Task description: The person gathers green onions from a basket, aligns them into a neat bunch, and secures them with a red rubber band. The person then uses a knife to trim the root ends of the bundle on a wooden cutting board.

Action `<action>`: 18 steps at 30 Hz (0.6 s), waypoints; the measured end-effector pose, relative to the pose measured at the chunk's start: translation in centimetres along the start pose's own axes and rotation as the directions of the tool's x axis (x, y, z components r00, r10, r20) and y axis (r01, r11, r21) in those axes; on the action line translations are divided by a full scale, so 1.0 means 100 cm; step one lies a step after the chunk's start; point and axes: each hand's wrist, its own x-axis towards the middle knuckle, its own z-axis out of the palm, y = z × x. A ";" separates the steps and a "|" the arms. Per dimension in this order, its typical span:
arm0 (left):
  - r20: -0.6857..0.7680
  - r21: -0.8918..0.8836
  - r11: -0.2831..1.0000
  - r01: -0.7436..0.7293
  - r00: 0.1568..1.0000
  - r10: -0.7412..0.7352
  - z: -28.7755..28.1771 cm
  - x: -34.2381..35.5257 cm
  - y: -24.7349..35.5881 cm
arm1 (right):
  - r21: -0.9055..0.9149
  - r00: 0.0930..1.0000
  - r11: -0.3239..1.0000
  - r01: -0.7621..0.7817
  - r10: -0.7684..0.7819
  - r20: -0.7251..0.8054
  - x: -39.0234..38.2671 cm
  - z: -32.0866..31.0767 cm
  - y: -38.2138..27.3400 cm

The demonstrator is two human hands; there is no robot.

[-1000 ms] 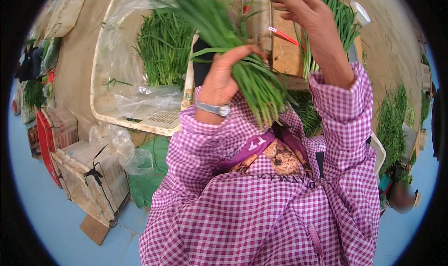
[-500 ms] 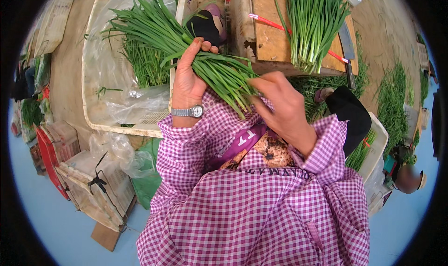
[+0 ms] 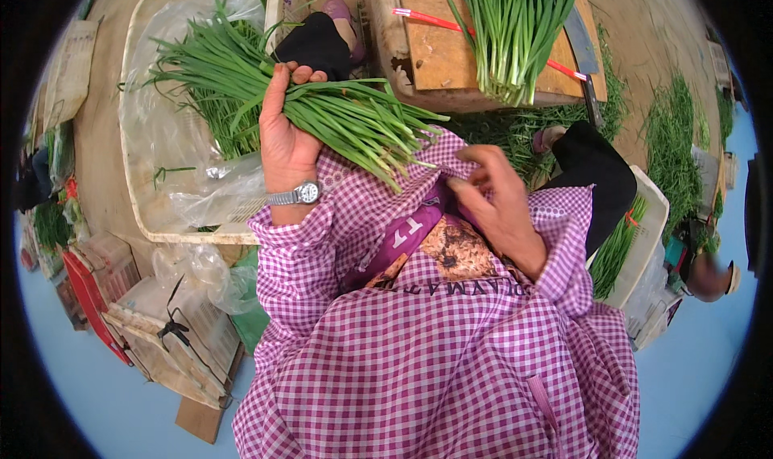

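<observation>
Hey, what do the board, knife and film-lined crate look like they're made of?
Board: probably wood, bare and matte, given its yellow-brown, marked surface.
Knife: likely a steel blade, from its smooth grey look; the dark handle could be wood or plastic.
Crate: likely moulded plastic, off-white and stained, with a rounded rim.

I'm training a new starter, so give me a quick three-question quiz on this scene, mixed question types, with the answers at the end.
1. Which hand holds a bunch of greens?
2. What runs under the bundle on the board: A) a rope, B) a red strip, C) a towel?
3. True or false: the knife lies to the right of that bundle.

Key: 1. the left hand; 2. B; 3. true.
</observation>
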 end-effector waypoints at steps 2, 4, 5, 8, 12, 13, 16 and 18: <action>0.009 0.013 1.000 0.000 1.000 0.000 0.003 0.001 0.000 | -0.021 0.999 1.000 0.015 -0.014 0.039 0.012 0.012 0.001; 0.021 0.015 1.000 -0.002 1.000 0.001 0.002 0.000 0.000 | -0.015 0.993 0.994 0.112 -0.111 0.048 0.020 0.023 0.006; 0.028 0.015 1.000 -0.003 1.000 0.002 0.002 0.000 0.000 | 0.016 0.991 0.991 0.132 -0.133 0.035 0.022 0.027 0.009; 0.025 0.014 1.000 -0.025 0.999 0.025 0.001 0.000 -0.003 | 0.171 0.998 0.984 0.058 -0.057 -0.009 0.021 0.028 0.006; 0.039 0.012 0.999 -0.053 0.998 0.052 -0.002 -0.001 -0.004 | 0.219 0.981 0.976 0.003 0.039 -0.187 0.017 0.021 0.004; 0.046 0.008 0.999 -0.045 0.998 0.044 -0.002 -0.001 -0.005 | 0.170 0.978 0.983 0.074 -0.038 -0.204 0.020 0.020 -0.001; 0.066 0.010 0.999 -0.031 0.997 0.030 -0.002 -0.002 -0.005 | -0.023 0.942 0.969 0.246 -0.244 -0.230 0.032 0.028 -0.018; 0.070 0.022 0.999 -0.038 0.997 0.037 -0.002 -0.004 -0.006 | -0.220 0.896 0.917 0.334 -0.381 -0.228 0.048 0.033 -0.023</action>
